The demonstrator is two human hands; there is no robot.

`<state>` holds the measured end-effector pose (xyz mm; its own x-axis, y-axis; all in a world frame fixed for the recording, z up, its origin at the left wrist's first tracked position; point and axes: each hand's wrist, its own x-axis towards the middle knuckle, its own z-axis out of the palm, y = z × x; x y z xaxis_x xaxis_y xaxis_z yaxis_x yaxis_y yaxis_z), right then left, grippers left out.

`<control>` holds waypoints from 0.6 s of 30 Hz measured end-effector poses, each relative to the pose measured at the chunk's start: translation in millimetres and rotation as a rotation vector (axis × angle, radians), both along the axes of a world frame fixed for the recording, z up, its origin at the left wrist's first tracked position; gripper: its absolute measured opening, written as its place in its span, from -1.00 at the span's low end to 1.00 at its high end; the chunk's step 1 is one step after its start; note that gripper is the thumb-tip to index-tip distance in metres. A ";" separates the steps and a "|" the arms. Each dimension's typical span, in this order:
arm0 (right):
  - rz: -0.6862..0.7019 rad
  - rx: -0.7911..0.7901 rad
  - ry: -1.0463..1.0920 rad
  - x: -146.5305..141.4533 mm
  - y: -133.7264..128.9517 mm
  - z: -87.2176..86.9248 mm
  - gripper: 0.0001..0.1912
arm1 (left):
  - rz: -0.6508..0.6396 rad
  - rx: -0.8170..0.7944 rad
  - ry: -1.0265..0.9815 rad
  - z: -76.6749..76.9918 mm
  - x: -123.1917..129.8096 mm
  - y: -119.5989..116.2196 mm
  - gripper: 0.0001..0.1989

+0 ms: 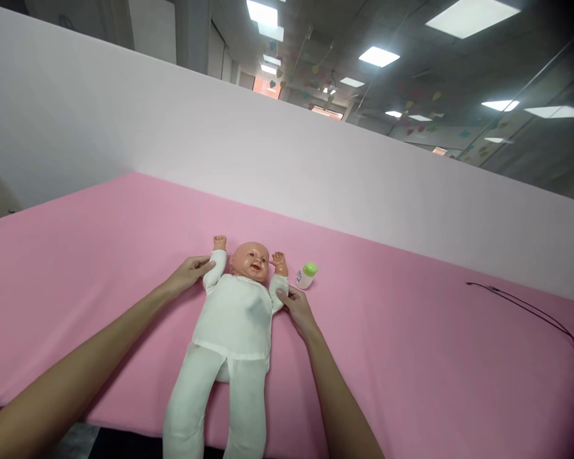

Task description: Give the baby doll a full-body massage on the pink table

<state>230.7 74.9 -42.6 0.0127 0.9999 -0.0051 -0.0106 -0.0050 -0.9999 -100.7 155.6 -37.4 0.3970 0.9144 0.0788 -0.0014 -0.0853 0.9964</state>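
A baby doll [236, 312] in white cloth lies on its back on the pink-covered table [392, 344], its head toward the white partition and its legs toward me. Both of its arms are raised beside its head. My left hand [191, 271] grips the doll's sleeved arm on the left of the view, thumb on top. On the other side, my right hand [297, 306] is closed around the doll's other sleeved arm. Just beyond my right hand lies a small white bottle with a green cap [307, 275], tilted and apart from the doll.
A white partition [287, 166] stands along the table's far side. A thin black cable [530, 309] lies on the pink cover at the right. The table's near edge runs below the doll, whose legs extend past it.
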 end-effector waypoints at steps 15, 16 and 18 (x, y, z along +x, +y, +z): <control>0.218 0.052 0.069 17.0 -1.6 -2.6 -0.80 | -0.392 -0.030 -0.028 8.4 -27.2 4.0 -0.76; 0.280 0.066 0.040 18.0 -2.2 -2.1 -0.84 | -0.451 -0.012 0.002 9.4 -29.4 4.3 -0.82; 0.421 0.097 -0.045 19.1 -3.3 -0.7 -0.82 | -0.558 0.032 0.080 10.5 -32.3 5.0 -0.83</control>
